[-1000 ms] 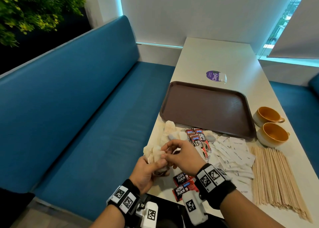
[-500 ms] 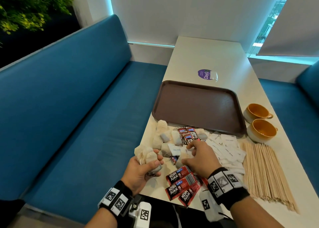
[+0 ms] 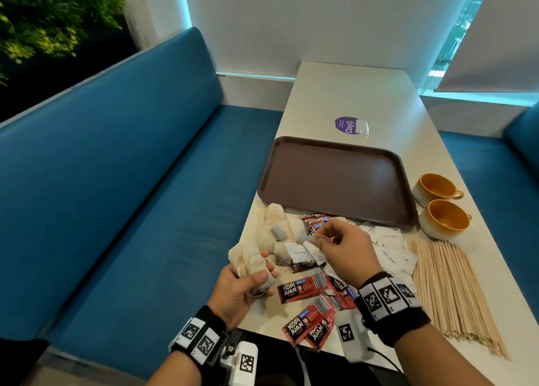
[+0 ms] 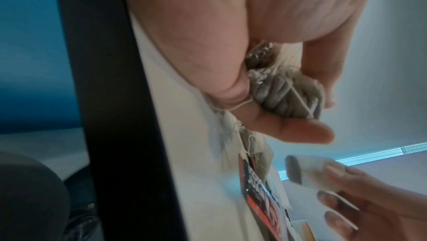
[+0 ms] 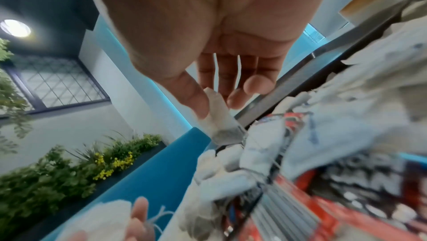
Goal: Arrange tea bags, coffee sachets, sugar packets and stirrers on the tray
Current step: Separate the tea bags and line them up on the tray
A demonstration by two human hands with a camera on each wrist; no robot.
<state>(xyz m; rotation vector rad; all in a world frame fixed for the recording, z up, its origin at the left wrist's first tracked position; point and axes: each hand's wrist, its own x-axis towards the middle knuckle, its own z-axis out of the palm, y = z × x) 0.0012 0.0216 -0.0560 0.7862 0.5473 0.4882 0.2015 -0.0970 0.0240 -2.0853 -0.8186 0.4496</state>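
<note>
Just short of the bare tray (image 3: 335,178), the left hand (image 3: 237,286) clutched a bunch of tea bags (image 3: 250,264); the right hand (image 3: 344,245) pinched another tea bag (image 5: 221,119). Tangled strings might have dragged neighbours off the counter (image 3: 364,93).

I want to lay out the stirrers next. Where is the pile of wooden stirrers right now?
In the head view the pile of thin wooden stirrers lies on the white table's right side, just right of the white sugar packets, near the two orange cups.

Two orange cups (image 3: 440,204); blue bench (image 3: 116,196)
</note>
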